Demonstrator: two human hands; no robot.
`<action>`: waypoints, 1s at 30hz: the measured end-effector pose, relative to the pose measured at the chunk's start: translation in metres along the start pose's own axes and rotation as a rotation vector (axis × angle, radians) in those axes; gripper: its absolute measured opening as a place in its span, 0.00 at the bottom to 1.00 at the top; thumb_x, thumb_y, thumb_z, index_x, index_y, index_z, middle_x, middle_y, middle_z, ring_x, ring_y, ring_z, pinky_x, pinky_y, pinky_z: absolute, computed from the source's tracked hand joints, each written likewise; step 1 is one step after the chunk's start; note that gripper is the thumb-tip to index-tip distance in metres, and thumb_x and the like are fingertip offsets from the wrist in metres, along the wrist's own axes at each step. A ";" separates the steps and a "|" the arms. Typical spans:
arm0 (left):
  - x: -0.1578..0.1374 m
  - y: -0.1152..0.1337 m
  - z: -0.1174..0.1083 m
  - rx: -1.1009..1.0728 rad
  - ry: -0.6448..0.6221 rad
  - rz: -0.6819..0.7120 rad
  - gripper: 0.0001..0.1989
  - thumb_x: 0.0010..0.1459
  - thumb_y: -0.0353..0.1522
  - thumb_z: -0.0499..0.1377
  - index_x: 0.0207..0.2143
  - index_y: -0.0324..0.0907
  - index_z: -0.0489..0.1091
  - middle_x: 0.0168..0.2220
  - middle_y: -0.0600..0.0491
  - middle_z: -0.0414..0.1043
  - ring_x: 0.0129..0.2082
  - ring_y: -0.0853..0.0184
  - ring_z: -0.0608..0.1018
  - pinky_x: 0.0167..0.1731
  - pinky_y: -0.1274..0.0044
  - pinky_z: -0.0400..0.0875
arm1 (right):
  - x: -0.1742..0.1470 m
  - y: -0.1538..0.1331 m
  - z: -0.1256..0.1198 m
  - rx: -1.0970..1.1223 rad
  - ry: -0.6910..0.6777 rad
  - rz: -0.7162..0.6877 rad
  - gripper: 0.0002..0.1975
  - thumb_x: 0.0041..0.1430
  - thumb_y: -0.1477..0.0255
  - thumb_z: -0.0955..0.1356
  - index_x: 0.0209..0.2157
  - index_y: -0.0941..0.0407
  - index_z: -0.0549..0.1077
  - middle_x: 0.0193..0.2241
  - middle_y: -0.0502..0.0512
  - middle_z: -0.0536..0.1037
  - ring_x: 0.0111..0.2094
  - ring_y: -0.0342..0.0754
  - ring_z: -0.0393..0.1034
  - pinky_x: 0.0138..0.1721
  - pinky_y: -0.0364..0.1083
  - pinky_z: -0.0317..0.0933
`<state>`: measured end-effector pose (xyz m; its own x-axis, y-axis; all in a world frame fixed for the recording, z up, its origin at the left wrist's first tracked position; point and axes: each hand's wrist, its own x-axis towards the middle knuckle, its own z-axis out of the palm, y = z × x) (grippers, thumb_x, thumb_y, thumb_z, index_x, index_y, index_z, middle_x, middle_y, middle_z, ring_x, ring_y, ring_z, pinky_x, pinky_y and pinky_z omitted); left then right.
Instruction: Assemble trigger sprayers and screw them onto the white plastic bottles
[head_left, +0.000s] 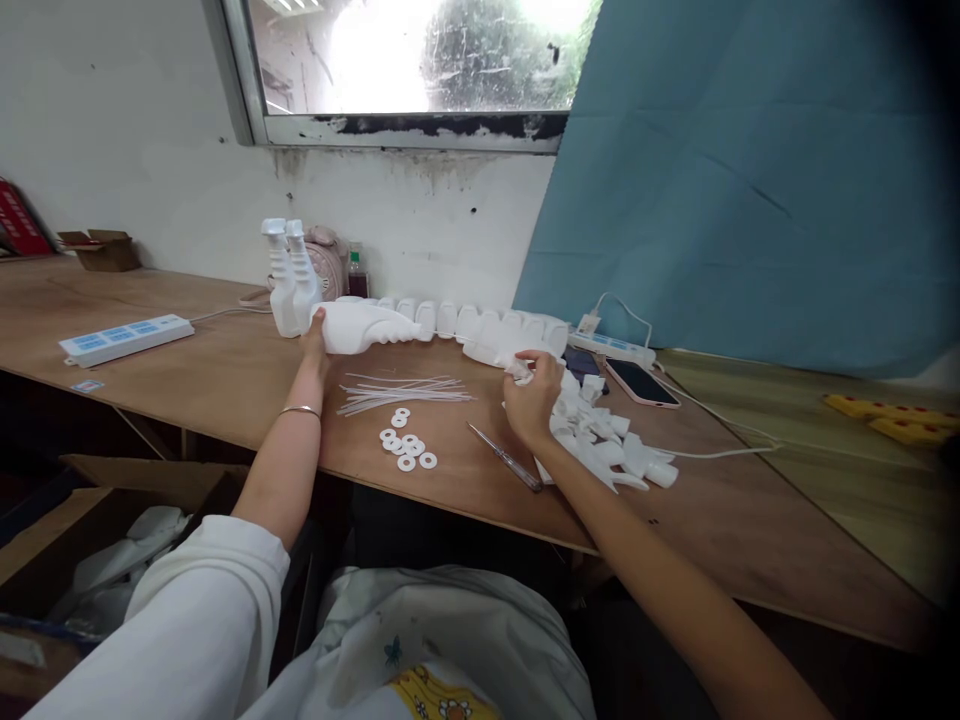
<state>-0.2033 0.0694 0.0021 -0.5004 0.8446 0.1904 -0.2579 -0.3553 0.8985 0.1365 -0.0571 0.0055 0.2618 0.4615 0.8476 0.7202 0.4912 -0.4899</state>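
Note:
My left hand [315, 338] grips the base end of a white plastic bottle [356, 326], which lies tilted on its side with its ribbed neck toward the right. In my right hand [534, 395], the fingers are closed on a small white trigger sprayer head [519, 372], partly hidden by them. A thin white tube [450, 336] appears to run between the bottle's mouth and that hand. Beside my right hand lies a pile of white sprayer heads [600, 430]. Thin white tubes [405, 392] and several white washers [409, 442] lie between my arms, near a screwdriver [506, 458].
Two white bottles [289, 285] stand upright at the left, and a row of white bottles [469, 322] lies behind. Power strips [127, 340] sit on both sides. A phone [641, 382] lies at the right. Below the table's left edge is an open cardboard box [150, 470].

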 end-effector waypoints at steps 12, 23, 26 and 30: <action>-0.028 0.002 0.055 -0.055 -0.132 0.009 0.25 0.35 0.48 0.64 0.31 0.38 0.69 0.32 0.48 0.74 0.36 0.60 0.77 0.32 0.73 0.74 | -0.007 -0.012 0.001 0.111 -0.186 -0.130 0.12 0.53 0.69 0.65 0.40 0.54 0.63 0.39 0.56 0.71 0.43 0.52 0.65 0.45 0.53 0.59; -0.032 0.001 0.056 -0.072 -0.122 0.009 0.26 0.37 0.48 0.64 0.33 0.38 0.68 0.36 0.46 0.73 0.39 0.58 0.76 0.34 0.72 0.75 | -0.012 -0.004 0.007 0.244 -0.294 -0.096 0.23 0.57 0.64 0.62 0.52 0.53 0.54 0.50 0.62 0.66 0.50 0.53 0.64 0.47 0.54 0.61; -0.035 0.004 0.058 -0.039 -0.153 0.010 0.27 0.37 0.49 0.63 0.32 0.38 0.67 0.36 0.45 0.73 0.39 0.57 0.76 0.33 0.72 0.75 | -0.011 -0.007 0.006 0.233 -0.267 -0.145 0.22 0.59 0.64 0.61 0.54 0.52 0.53 0.51 0.61 0.65 0.51 0.52 0.63 0.49 0.55 0.59; -0.037 0.004 0.060 -0.039 -0.181 0.028 0.28 0.37 0.51 0.63 0.32 0.37 0.67 0.35 0.45 0.73 0.39 0.57 0.76 0.33 0.72 0.75 | -0.009 -0.011 0.004 0.148 -0.308 -0.228 0.14 0.62 0.66 0.57 0.49 0.50 0.62 0.45 0.58 0.65 0.50 0.51 0.61 0.51 0.56 0.56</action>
<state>-0.1359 0.0604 0.0222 -0.3516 0.8912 0.2867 -0.2798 -0.3923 0.8762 0.1241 -0.0641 0.0021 -0.1142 0.5169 0.8484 0.6314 0.6971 -0.3397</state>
